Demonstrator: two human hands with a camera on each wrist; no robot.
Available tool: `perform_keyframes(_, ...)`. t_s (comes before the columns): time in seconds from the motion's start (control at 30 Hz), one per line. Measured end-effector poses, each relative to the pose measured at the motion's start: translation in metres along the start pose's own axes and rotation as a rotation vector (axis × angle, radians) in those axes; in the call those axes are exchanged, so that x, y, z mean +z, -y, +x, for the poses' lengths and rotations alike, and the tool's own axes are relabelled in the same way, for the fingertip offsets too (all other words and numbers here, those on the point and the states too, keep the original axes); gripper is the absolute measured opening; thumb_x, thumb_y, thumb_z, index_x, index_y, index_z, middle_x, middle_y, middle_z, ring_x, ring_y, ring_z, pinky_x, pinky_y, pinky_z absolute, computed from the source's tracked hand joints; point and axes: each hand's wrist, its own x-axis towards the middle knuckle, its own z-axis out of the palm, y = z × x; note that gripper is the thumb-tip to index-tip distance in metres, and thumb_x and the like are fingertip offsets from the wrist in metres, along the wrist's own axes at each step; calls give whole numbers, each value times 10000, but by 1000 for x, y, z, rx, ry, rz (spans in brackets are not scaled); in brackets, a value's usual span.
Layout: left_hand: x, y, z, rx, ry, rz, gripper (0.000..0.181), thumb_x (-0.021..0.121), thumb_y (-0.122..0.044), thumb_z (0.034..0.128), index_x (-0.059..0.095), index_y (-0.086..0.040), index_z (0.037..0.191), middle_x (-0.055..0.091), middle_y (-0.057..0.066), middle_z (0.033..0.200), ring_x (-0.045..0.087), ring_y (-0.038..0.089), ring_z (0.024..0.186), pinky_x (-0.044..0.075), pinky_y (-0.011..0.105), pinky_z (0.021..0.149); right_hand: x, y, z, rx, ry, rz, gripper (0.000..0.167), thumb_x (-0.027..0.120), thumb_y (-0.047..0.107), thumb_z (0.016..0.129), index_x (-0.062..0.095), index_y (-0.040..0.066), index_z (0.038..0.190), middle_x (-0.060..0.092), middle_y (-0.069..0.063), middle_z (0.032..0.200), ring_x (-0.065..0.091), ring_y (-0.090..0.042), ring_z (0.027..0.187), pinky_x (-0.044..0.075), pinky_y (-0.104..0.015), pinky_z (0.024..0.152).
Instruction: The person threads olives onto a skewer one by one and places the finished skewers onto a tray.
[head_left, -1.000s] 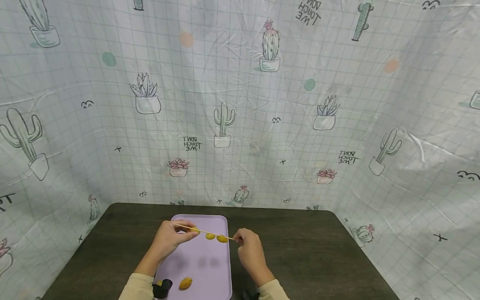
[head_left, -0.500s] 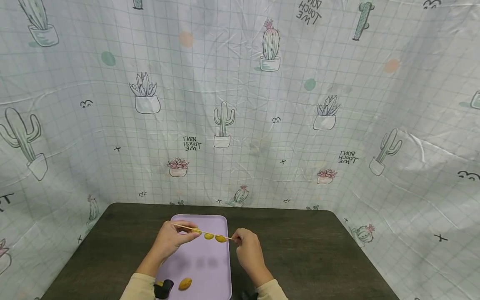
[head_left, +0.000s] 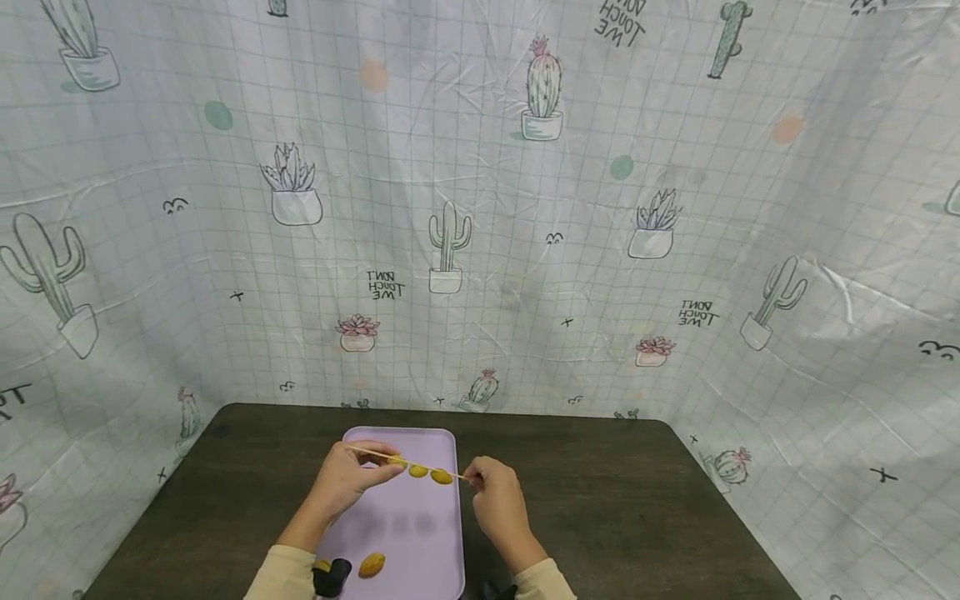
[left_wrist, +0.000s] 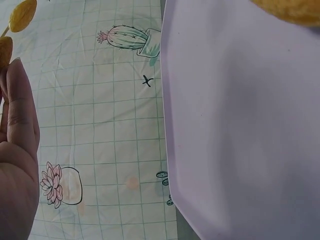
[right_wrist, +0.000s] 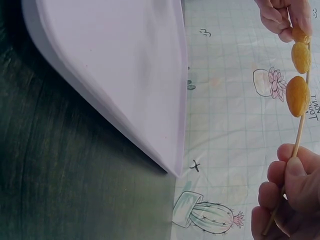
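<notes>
A thin wooden skewer (right_wrist: 298, 137) runs between both hands above the tray and carries three yellow oval fruits. My left hand (head_left: 345, 477) pinches the leftmost fruit (right_wrist: 300, 34) between thumb and fingers, and the skewer's left end sticks out past it. Farther right on the stick are the middle fruit (right_wrist: 301, 57) and a larger fruit (right_wrist: 298, 97), close to each other. Past these, my right hand (head_left: 498, 502) grips the skewer's right end, thumb on top and fingers curled under, as the right wrist view shows.
A lilac tray (head_left: 420, 550) lies on the dark wooden table (head_left: 630, 508). One loose yellow fruit (head_left: 372, 565) lies near its front, and another (head_left: 322, 566) is partly hidden by the black wrist camera (head_left: 332, 578). A cactus-print curtain (head_left: 495, 292) hangs behind and at both sides.
My left hand and the pinched fruit have shifted slightly right, nearer the middle fruit. The two other fruits have moved a little left. My right hand still grips the skewer's end.
</notes>
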Motion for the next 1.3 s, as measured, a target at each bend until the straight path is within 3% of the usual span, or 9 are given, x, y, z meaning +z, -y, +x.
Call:
perform_keyframes(0.17, 1, 0, 2, 2, 4, -11, 213, 880, -169, 806, 796, -87, 984, 741, 30, 867, 641, 185, 864, 482, 299, 694, 1, -4, 1, 8, 1, 18, 311, 668, -208, 784, 706, 100, 788, 668, 28, 737, 569, -81, 657, 473, -268, 574)
perform_keyframes(0.37, 0, 0, 3, 25, 31, -42, 240, 842, -128, 844, 764, -36, 1052, 719, 64, 873, 660, 210, 783, 541, 278, 671, 0, -5, 2, 21, 3, 41, 333, 671, -192, 791, 702, 139, 779, 664, 43, 727, 582, -84, 669, 467, -269, 577)
perform_keyframes(0.53, -6, 1, 2, 40, 80, 69, 261, 839, -171, 855, 764, -74, 1085, 710, 41, 900, 615, 175, 797, 492, 265, 627, -2, -6, 1, 59, 12, 26, 300, 674, -177, 803, 712, 120, 801, 670, 59, 745, 599, -96, 686, 466, -276, 582)
perform_keyframes(0.63, -14, 5, -1, 54, 160, 192, 222, 786, -204, 910, 759, -88, 1097, 700, 19, 951, 601, 156, 825, 490, 279, 631, -4, -9, 0, 84, 8, 15, 289, 683, -165, 812, 712, 122, 802, 677, 56, 753, 601, -103, 691, 467, -285, 586)
perform_keyframes(0.8, -25, 15, -14, 71, 400, 358, 159, 752, -173, 932, 757, -39, 1019, 691, -13, 913, 587, 138, 797, 492, 291, 649, -9, -17, 1, 90, -3, 17, 283, 687, -153, 816, 714, 128, 798, 669, 62, 742, 593, -104, 688, 470, -291, 595)
perform_keyframes(0.93, -24, 19, -24, -7, 534, 412, 116, 810, -113, 866, 750, -28, 916, 673, -8, 820, 567, 157, 740, 486, 326, 642, -14, -20, 2, 87, -1, 18, 281, 696, -134, 830, 709, 144, 791, 655, 69, 730, 574, -102, 679, 461, -284, 593)
perform_keyframes(1.1, -19, 17, -36, -108, 590, 464, 167, 870, -67, 777, 704, -69, 802, 628, -2, 771, 544, 178, 715, 467, 349, 638, -15, -20, 1, 93, 12, 21, 304, 691, -143, 834, 697, 157, 784, 654, 60, 739, 569, -108, 687, 464, -288, 602)
perform_keyframes(1.3, -11, 16, -41, -112, 579, 506, 228, 875, 11, 717, 666, -80, 713, 583, -19, 686, 512, 155, 649, 412, 284, 573, -14, -21, 0, 85, 18, 31, 265, 689, -148, 835, 714, 113, 802, 664, 48, 747, 569, -110, 690, 472, -293, 614)
